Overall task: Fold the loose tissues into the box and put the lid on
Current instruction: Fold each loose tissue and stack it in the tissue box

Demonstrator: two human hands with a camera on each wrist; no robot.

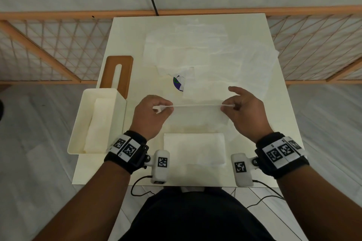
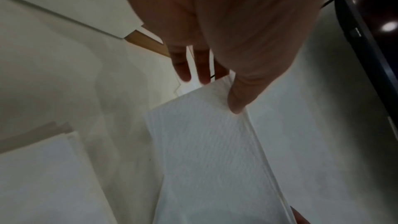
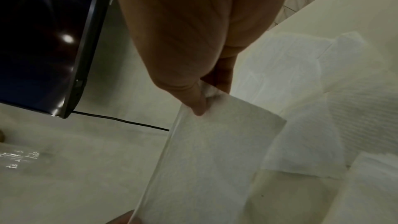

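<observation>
A white tissue (image 1: 195,115) hangs folded between my two hands above the table's middle. My left hand (image 1: 151,112) pinches its left top corner, and my right hand (image 1: 242,110) pinches the right one. The left wrist view shows the tissue (image 2: 206,151) under my thumb; in the right wrist view the tissue (image 3: 206,159) hangs from thumb and finger. A folded tissue (image 1: 194,148) lies near the front edge. Several loose tissues (image 1: 205,51) cover the far half. The cream box (image 1: 88,101) stands at the left with tissues inside. Behind it lies the brown slotted lid (image 1: 125,68).
The small cream table (image 1: 288,115) has its edges close on all sides. A wooden lattice rail (image 1: 49,45) runs behind it. A dark screen (image 3: 43,40) with a black cable (image 3: 122,120) appears in the wrist views. A blue-green sticker (image 1: 177,83) peeks from under the tissues.
</observation>
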